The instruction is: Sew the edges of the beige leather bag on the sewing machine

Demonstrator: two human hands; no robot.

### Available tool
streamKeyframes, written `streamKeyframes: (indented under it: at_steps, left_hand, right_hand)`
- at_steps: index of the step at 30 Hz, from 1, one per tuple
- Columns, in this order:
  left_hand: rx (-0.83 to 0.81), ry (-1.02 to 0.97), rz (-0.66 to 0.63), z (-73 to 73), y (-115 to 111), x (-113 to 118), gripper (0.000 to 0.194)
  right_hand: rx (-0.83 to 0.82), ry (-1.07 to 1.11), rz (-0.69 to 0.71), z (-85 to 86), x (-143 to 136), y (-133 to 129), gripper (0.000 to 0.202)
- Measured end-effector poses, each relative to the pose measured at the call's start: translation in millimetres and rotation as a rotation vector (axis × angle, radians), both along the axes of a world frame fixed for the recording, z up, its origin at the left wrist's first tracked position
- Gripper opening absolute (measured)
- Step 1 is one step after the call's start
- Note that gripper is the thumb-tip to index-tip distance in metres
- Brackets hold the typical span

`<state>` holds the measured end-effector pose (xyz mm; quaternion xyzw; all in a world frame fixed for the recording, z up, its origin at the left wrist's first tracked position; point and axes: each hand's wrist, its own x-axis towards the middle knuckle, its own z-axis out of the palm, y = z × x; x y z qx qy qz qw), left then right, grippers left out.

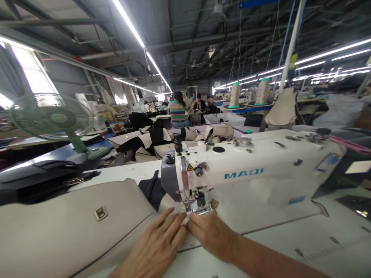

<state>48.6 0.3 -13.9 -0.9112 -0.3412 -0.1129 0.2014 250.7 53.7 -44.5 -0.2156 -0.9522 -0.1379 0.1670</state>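
Observation:
A white sewing machine [255,185] with blue lettering stands in front of me, its needle area just beyond my fingertips. A large beige bag panel [66,231] with a dark edge line and a square metal clasp [100,213] spreads from the left to the machine. My left hand [158,245] lies on the beige material, fingers stretched towards the presser foot [201,210]. Close beside it, my right hand [216,235] is closed, its fingertips pinching the material's edge near the foot. My fingers hide the exact stitching spot.
Dark bag pieces [37,177] lie at the left, near a green desk fan [55,117]. Behind the machine is a heap of beige and black pieces [162,141]. Thread cones [235,94] stand at the back right. A person in a striped top [177,112] is farther off.

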Motion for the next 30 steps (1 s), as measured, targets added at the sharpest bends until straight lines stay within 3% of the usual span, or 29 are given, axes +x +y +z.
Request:
streamKeyframes:
  at_steps: [3, 6, 13, 18, 20, 30]
  left_hand:
    - [0.183, 0.035, 0.029, -2.7, -12, -13, 0.034]
    - [0.205, 0.111, 0.027, -9.0, -16, -19, 0.045]
    - [0.218, 0.095, -0.144, -11.9, -7, -14, 0.023]
    - [0.181, 0.095, -0.166, -3.6, -4, -13, 0.016]
    - [0.173, 0.103, -0.173, -2.9, -1, -13, 0.016]
    - [0.154, 0.058, -0.211, -16.8, 21, -9, 0.013]
  right_hand:
    - [-0.019, 0.016, 0.023, 0.6, 1, 0, 0.012]
    - [-0.023, 0.027, 0.037, 2.3, 3, -3, 0.015]
    - [0.061, 0.079, 0.035, -4.6, 5, -16, 0.007]
    - [0.109, 0.17, 0.017, -17.5, 4, -11, 0.035]
    - [0.101, 0.173, 0.014, -19.7, 4, -6, 0.037]
    - [0.129, 0.197, 0.002, -11.8, 6, 0, 0.035]
